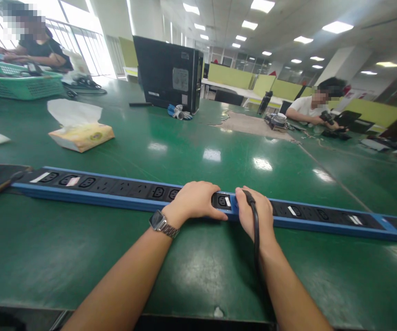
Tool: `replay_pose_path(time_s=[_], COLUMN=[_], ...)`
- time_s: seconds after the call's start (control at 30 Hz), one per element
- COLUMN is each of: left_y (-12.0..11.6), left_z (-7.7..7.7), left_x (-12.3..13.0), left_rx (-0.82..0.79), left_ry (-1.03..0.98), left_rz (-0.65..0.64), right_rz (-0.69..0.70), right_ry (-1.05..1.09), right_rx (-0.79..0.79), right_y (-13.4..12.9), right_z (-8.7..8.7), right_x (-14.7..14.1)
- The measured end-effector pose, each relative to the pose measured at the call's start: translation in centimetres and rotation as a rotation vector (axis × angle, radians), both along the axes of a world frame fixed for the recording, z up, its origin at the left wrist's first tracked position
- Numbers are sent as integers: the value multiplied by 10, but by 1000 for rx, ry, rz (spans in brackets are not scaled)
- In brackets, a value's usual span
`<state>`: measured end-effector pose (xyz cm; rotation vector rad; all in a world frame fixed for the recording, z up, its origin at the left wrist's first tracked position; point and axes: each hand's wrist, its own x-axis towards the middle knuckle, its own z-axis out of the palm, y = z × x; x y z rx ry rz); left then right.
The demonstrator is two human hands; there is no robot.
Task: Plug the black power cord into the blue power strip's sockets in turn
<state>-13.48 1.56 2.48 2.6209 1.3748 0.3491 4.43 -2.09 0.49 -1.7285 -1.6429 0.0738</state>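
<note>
The left hand (195, 200) lies palm down, fingers curled over the long blue power strip (116, 191) that stretches across the green table (81, 257). The right hand (255, 212) closes around a black plug (248, 196) at the strip's socket, its cable (255, 239) trailing back over the wrist.

- You work in bright, even light from the ceiling panels (337, 27) and the windows (81, 41) at far left, which are blown out white.
- The green table (198, 138) throws back patches of glare.
- Straight lines bow toward the edges, and faces are pixelated.
</note>
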Motion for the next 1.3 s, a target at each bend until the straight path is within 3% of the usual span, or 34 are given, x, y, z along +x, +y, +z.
replay_pose_path(time_s=[0.2, 0.57, 1.03, 1.2, 1.3], left_y=[-1, -1, -3, -1, -1], left_z=[0, 2, 6, 4, 4], left_x=[0, 2, 3, 1, 0], left_rx=[-9, -18, -42, -43, -48], left_ry=[1, 30, 41, 43, 38], left_rz=[-2, 21, 32, 40, 29], right_rz=[43, 131, 266, 116, 12], right_ry=[-152, -299, -28, 254, 342], right_rx=[46, 117, 206, 252, 270], right_y=[-9, -17, -17, -20, -19], right_z=[-4, -24, -25, -12, -7], right_x=[-4, 15, 26, 22, 42])
